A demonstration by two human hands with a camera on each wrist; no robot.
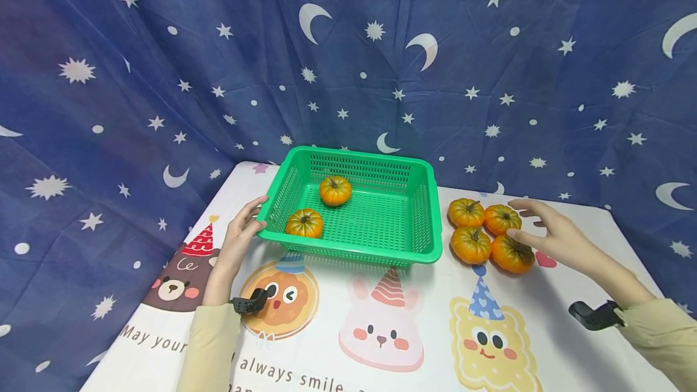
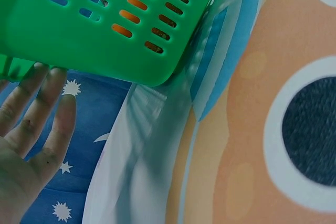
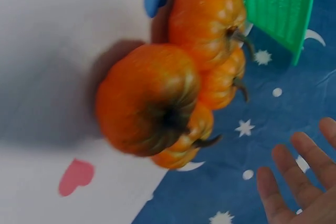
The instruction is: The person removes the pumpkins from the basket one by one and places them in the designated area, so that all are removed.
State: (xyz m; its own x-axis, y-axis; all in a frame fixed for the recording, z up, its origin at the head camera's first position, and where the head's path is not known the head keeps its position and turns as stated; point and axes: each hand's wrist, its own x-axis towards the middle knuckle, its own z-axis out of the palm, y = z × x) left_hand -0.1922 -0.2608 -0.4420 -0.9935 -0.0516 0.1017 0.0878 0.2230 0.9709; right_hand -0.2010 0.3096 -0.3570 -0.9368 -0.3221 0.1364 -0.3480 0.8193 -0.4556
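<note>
A green plastic basket with slotted walls stands on the table, with two small orange pumpkins inside, toward its left. At the basket's left rim is my left hand; its fingers are extended, the tips touching the rim in the left wrist view. Several more pumpkins sit in a tight cluster right of the basket, their stems showing. My right hand reaches in from the right over the cluster's right side, thumb and fingers spread apart and nothing held. The right wrist view shows its fingers beside the pumpkins.
A white tablecloth with cartoon prints and lettering covers the table. Behind it hangs a dark blue curtain with moons and stars. Both wrists wear black straps, the right one above a beige sleeve.
</note>
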